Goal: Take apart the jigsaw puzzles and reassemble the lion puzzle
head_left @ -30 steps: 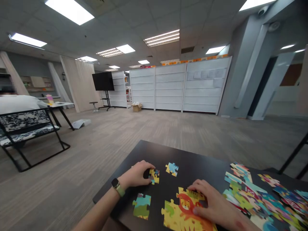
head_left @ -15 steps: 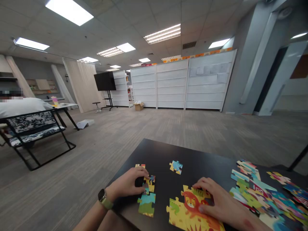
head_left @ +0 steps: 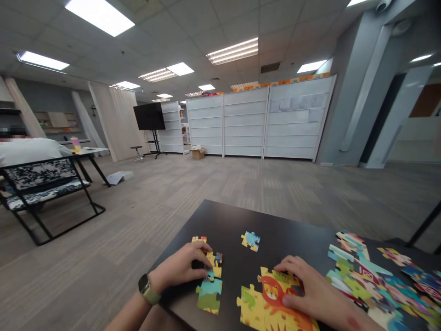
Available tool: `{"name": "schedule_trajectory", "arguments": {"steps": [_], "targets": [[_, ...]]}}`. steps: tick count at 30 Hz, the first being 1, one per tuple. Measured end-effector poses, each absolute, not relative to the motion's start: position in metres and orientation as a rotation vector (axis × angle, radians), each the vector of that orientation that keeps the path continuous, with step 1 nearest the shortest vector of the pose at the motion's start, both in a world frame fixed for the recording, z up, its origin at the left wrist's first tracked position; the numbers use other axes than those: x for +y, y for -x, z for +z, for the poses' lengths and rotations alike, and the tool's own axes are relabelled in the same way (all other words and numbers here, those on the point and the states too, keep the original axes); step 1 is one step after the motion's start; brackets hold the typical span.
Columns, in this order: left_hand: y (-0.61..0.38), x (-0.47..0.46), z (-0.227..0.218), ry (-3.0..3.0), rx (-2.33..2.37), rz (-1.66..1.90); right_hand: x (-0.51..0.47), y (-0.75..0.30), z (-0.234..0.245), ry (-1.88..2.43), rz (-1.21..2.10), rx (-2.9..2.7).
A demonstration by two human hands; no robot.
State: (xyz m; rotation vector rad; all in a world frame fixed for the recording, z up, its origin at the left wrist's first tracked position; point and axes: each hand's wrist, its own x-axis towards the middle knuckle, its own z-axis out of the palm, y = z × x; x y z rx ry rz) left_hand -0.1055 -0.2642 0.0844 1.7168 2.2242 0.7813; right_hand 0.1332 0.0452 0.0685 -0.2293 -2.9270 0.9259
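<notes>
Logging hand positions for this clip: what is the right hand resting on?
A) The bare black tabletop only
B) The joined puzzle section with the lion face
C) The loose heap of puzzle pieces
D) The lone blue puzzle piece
B. The fingers of the right hand lie on the joined puzzle section beside the lion face, well apart from the loose heap of puzzle pieces.

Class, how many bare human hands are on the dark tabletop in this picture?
2: the bare left hand rests on small yellow jigsaw pieces, the bare right hand on the orange-and-yellow lion jigsaw section.
</notes>
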Motion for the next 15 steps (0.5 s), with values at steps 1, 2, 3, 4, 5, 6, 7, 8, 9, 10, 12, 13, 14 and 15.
{"name": "schedule_trajectory", "arguments": {"steps": [1, 2, 3, 4, 5, 6, 7, 8, 9, 10, 12, 13, 14, 15], "targets": [[0.105, -0.264, 0.085, -1.717, 2.220, 0.780, 0.045, -0.133, 0.069, 0.230, 0.929, -2.928], [0.105, -0.264, 0.085, -1.716, 2.218, 0.777, 0.045, -0.134, 0.069, 0.236, 0.931, -2.927], [0.105, -0.264, 0.084, -1.717, 2.218, 0.775, 0.045, -0.134, 0.070, 0.244, 0.932, -2.925], [0.106, -0.264, 0.083, -1.719, 2.222, 0.778, 0.044, -0.135, 0.071, 0.252, 0.932, -2.921], [0.106, -0.264, 0.082, -1.721, 2.230, 0.783, 0.044, -0.135, 0.072, 0.258, 0.931, -2.919], [0.107, -0.264, 0.081, -1.721, 2.244, 0.790, 0.043, -0.135, 0.073, 0.259, 0.930, -2.918], [0.108, -0.264, 0.079, -1.719, 2.262, 0.799, 0.042, -0.136, 0.075, 0.257, 0.930, -2.917], [0.109, -0.263, 0.078, -1.719, 2.279, 0.811, 0.041, -0.136, 0.076, 0.251, 0.932, -2.917], [0.109, -0.262, 0.077, -1.722, 2.292, 0.823, 0.041, -0.137, 0.078, 0.246, 0.936, -2.917], [0.109, -0.260, 0.076, -1.729, 2.296, 0.833, 0.040, -0.137, 0.080, 0.244, 0.942, -2.917], [0.105, -0.255, 0.076, -1.757, 2.279, 0.852, 0.038, -0.137, 0.083, 0.248, 0.947, -2.915], [0.101, -0.252, 0.077, -1.773, 2.260, 0.862, 0.037, -0.138, 0.085, 0.250, 0.946, -2.914], [0.097, -0.248, 0.078, -1.789, 2.236, 0.867, 0.036, -0.138, 0.086, 0.249, 0.941, -2.915], [0.092, -0.245, 0.080, -1.801, 2.211, 0.869, 0.036, -0.138, 0.086, 0.248, 0.934, -2.916]]}}
